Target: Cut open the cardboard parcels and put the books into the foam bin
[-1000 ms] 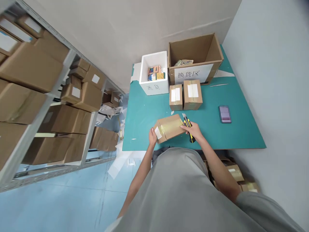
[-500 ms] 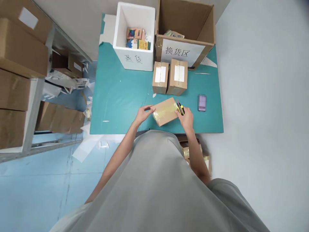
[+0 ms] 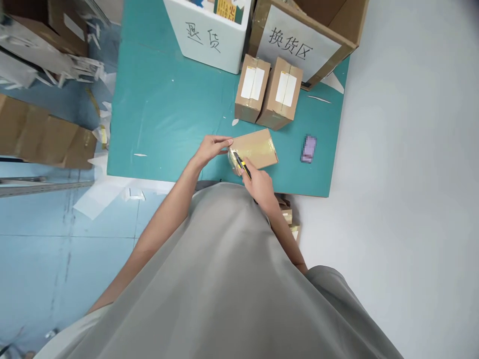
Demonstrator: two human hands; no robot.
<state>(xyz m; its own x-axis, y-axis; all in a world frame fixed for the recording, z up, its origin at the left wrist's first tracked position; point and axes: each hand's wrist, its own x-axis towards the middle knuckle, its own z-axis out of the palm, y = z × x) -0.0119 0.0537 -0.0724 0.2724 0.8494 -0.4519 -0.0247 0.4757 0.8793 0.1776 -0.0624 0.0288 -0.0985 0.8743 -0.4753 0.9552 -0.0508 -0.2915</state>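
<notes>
A small cardboard box (image 3: 258, 144) with yellowish tape lies on the green table (image 3: 160, 119) close to my body. My left hand (image 3: 210, 149) grips its left end, thumb and fingers around the far corner. My right hand (image 3: 260, 185) is closed around a black and yellow utility knife (image 3: 245, 167). The knife's tip is at the taped left end of the box; whether the blade cuts into the tape is too small to tell. Two upright cartons with white labels, a left one (image 3: 251, 89) and a right one (image 3: 281, 94), stand just beyond the box.
A white foam bin (image 3: 213, 42) with small packages and a large open carton (image 3: 299, 47) with a paper sign stand at the back. A phone (image 3: 309, 148) lies at the right. Several cartons (image 3: 45, 132) and paper scraps are at the left below the table's edge.
My right hand has brought the knife from the box's right end across to its left end. The view has shifted and turned slightly. My left hand still holds the box.
</notes>
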